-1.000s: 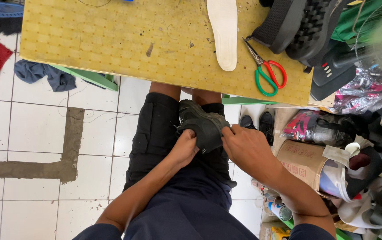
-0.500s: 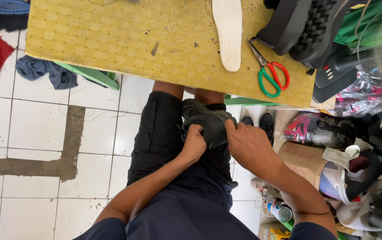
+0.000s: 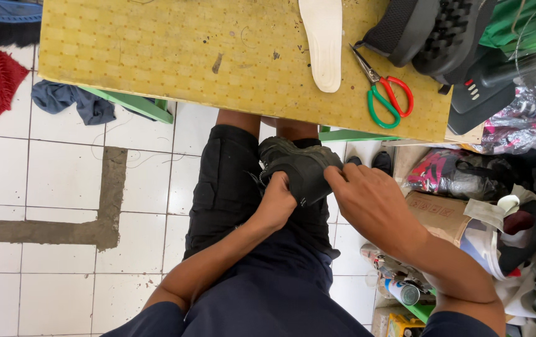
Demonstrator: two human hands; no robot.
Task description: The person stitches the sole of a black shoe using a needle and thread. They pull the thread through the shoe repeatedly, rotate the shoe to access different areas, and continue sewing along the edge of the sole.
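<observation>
Shoe [image 3: 299, 170], dark grey and black, lies on the person's lap over black shorts [image 3: 224, 187], held between both hands. The left hand [image 3: 277, 203] is curled around its near edge, fingers closed on the material. The right hand [image 3: 371, 200] rests against its right side, fingers pressed flat onto the upper. Beyond the hands stands a yellow worktable [image 3: 174, 56]; on it, up and right of the right hand, lie a white insole [image 3: 323, 43] and red-and-green-handled scissors [image 3: 388, 97], with black chunky soles [image 3: 430, 34] farther right. Left of the left hand is white tiled floor [image 3: 49, 187].
</observation>
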